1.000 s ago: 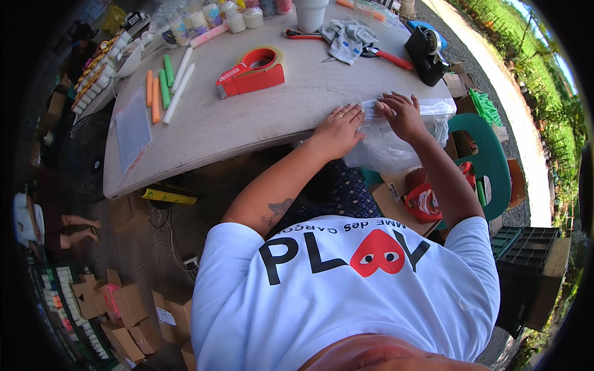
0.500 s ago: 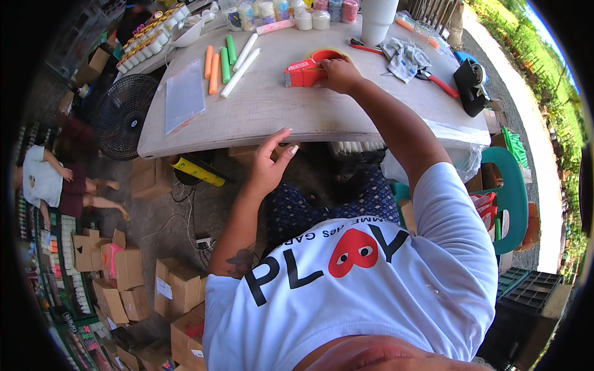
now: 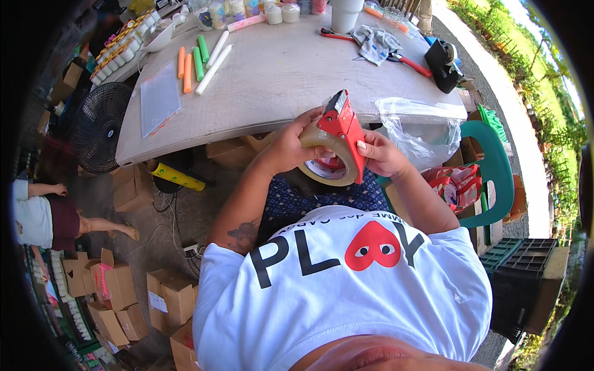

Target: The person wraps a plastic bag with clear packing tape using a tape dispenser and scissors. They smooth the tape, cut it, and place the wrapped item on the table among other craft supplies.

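A red tape dispenser with a roll of clear packing tape is held up in front of the table's near edge, over my lap. My left hand is closed on the tape roll from the left, its thumb lying across the side. From the right, my right hand grips the dispenser's red frame, thumb against it. The dispenser's metal-edged head tilts up toward the table. Behind it on the table lie orange, green and white candles and a clear plastic sleeve.
Red-handled pliers, a grey cloth, a white cup and a black tape holder sit on the table's right. A fan and cardboard boxes are at left, a green chair at right. Another person stands far left.
My right hand has lifted the tape dispenser off the table and brought it toward me. My left hand, open and empty before, has taken hold of it too.
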`<state>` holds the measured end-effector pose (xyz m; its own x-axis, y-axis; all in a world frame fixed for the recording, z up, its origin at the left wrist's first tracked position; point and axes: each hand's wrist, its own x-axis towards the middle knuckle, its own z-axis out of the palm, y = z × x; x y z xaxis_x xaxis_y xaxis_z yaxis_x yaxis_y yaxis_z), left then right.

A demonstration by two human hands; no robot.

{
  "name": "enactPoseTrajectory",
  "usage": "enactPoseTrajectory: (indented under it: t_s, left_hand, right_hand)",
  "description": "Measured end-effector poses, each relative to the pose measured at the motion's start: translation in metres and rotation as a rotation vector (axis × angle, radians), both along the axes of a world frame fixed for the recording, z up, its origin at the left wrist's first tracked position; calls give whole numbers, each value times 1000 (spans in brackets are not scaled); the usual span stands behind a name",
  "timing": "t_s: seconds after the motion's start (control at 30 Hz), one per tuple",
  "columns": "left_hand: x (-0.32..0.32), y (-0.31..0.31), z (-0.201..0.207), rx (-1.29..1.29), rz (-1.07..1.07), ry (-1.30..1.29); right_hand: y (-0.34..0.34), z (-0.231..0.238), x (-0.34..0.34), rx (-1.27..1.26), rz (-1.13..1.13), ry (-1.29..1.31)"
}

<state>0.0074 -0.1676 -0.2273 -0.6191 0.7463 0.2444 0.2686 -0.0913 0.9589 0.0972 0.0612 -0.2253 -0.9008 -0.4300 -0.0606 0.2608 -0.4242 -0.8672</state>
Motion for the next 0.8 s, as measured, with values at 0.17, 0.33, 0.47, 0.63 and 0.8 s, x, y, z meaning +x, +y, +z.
enactPoseTrajectory:
  t_s: [0.17,0.33,0.47,0.63,0.8]
  left_hand:
    - [27,28,-13,-4,65,-63]
    - [39,36,-17,-70,181,216]
    - [48,33,-13,248,44,30]
    - [32,5,-20,13,-13,169]
    - [66,19,-9,17,48,152]
  right_hand:
    - [13,-5,25,305,-246,150]
    - [-1,13,46,591,-320,380]
    - [2,-3,51,729,-386,477]
    - [4,-11,62,948,-467,695]
    - [6,-16,62,1103,-488,829]
